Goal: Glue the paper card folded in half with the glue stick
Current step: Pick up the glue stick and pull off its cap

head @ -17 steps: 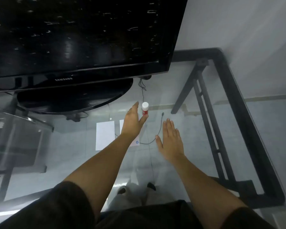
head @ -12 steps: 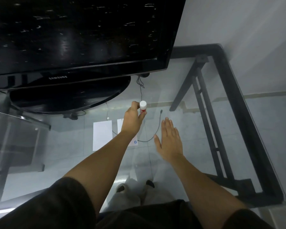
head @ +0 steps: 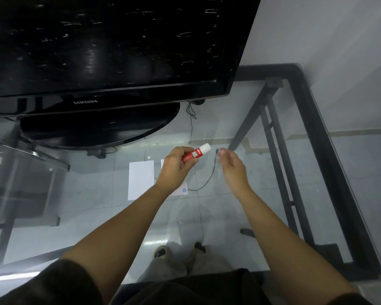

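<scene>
My left hand (head: 174,166) grips a red glue stick (head: 195,154) with a white cap, tilted so the cap points up and right, lifted above the glass. My right hand (head: 231,167) is raised just right of the cap, fingers loosely curled and apart, holding nothing. Below my left hand a white paper card (head: 140,179) lies flat on the glass table (head: 97,194). A second white sheet with a small blue logo (head: 183,190) lies beside it, mostly hidden under my left wrist.
A large black television (head: 110,47) on a round black stand (head: 97,130) fills the far left. A thin black cable (head: 207,179) curls across the glass by my right hand. The black table frame (head: 330,161) runs along the right side.
My left hand closed on the upright glue stick, lifted it off the glass and tilted it. My right hand rose from lying flat on the table and moved toward the cap.
</scene>
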Demonstrator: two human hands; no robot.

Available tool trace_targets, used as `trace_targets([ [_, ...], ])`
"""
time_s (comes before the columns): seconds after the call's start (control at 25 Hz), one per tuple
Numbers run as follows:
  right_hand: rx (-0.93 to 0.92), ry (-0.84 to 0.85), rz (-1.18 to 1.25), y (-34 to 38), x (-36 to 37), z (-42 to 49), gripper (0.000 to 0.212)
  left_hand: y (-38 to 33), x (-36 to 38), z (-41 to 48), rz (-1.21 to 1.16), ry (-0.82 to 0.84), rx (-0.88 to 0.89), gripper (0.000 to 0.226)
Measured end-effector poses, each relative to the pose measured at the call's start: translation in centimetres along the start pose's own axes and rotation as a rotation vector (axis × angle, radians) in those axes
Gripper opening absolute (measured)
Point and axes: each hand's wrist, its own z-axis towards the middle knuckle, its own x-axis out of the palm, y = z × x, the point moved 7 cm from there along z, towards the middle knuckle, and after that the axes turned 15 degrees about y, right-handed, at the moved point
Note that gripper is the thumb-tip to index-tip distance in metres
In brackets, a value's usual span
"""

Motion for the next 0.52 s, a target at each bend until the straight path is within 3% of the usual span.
trace_targets([
  [0.04,0.01,0.07,0.084,0.8,0.4,0.4,0.043,-0.2,0.1,0.0,0.008,0.006,0.004,0.032],
  [0.16,-0.038,0.171,0.024,2.6,0.9,1.0,0.035,-0.8,0.0,0.1,0.045,0.013,0.038,0.031],
  [0.28,-0.05,0.167,0.105,2.6,0.2,1.6,0.025,-1.1,-0.3,0.4,0.053,0.02,0.055,0.03],
  [0.4,-0.022,0.013,0.207,2.2,-1.8,2.6,0.025,-0.1,-1.0,0.4,0.04,0.019,-0.004,0.032],
  [0.52,-0.163,-0.13,-0.23,3.5,-3.1,2.8,0.027,1.2,-1.8,0.1,0.05,0.01,-0.072,0.033],
])
